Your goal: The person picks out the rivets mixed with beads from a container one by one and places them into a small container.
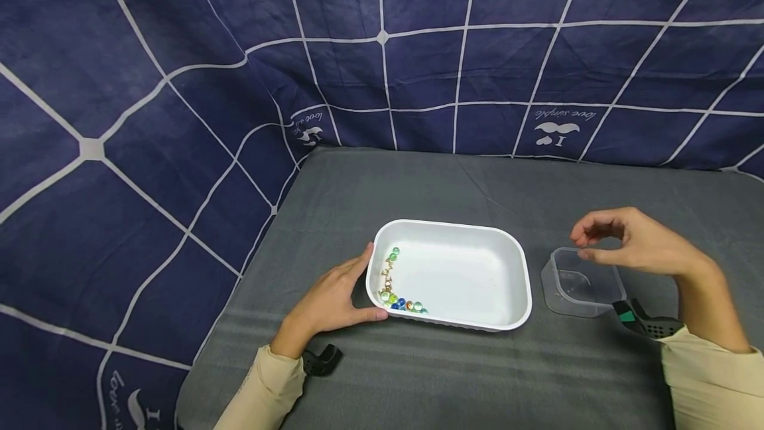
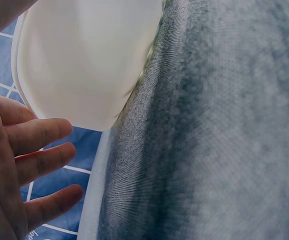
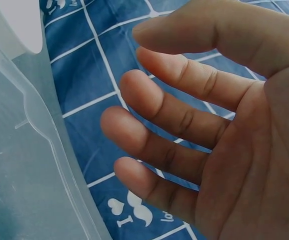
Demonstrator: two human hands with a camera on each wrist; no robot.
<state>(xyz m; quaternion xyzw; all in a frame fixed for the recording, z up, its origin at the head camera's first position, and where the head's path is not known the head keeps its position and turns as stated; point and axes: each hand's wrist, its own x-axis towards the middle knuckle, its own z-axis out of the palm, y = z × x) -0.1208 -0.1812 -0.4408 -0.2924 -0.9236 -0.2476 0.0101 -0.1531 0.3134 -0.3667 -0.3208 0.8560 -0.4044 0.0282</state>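
Note:
A white rectangular tray (image 1: 459,271) rests on the grey cloth in the head view. Glass marbles (image 1: 401,304) and several small gold-coloured pieces (image 1: 386,281) lie along its left and near sides. My left hand (image 1: 331,297) holds the tray's left near corner between thumb and index finger; the other fingers (image 2: 47,162) spread loosely beside it in the left wrist view. Over a clear plastic box (image 1: 575,307), right of the tray, hovers my right hand (image 1: 650,244). Its fingers (image 3: 144,95) are loosely bent, and nothing shows between them and the thumb.
Grey cloth (image 1: 382,184) covers the surface under both containers. Dark blue fabric with white lines (image 1: 430,71) hangs at the back and along the left side. A dark band (image 1: 322,359) is on the left wrist, another (image 1: 653,325) on the right, beside the box.

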